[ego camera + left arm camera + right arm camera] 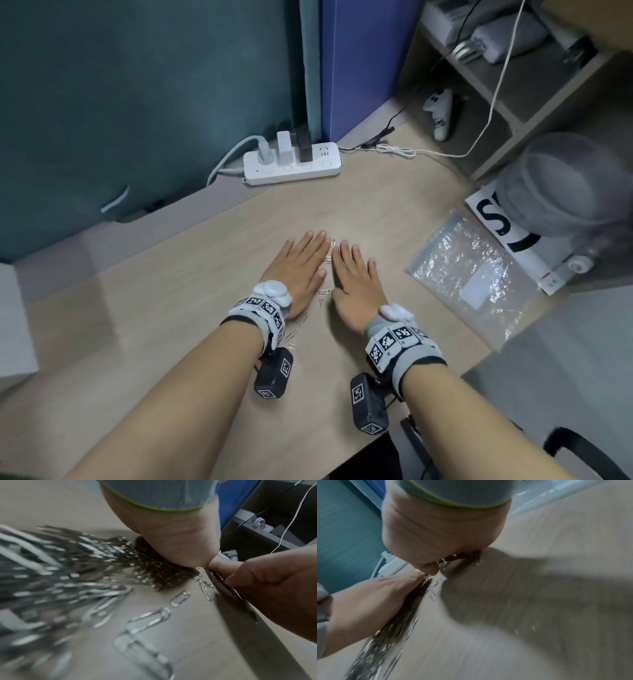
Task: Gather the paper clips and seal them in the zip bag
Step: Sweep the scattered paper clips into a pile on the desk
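Note:
Both hands lie flat on the wooden desk (pixel 212 260), palms down, fingers straight and side by side. Between the left hand (pixel 301 263) and the right hand (pixel 352 277) runs a thin line of silver paper clips (pixel 327 260). More clips (pixel 294 334) lie by the left wrist. The left wrist view shows a blurred heap of paper clips (pixel 68 577) under the left palm (pixel 171 534) and a few loose ones (pixel 180 599) near the right hand (pixel 274 585). In the right wrist view clips (pixel 433 595) sit along the left hand (pixel 376 601). The clear zip bag (pixel 469 270) lies flat to the right.
A white power strip (pixel 291 164) with plugs sits at the desk's back edge, with thin cables (pixel 397 150) beside it. A grey object on a white printed box (pixel 507 240) stands right of the bag. Shelving (pixel 513 85) rises at the back right.

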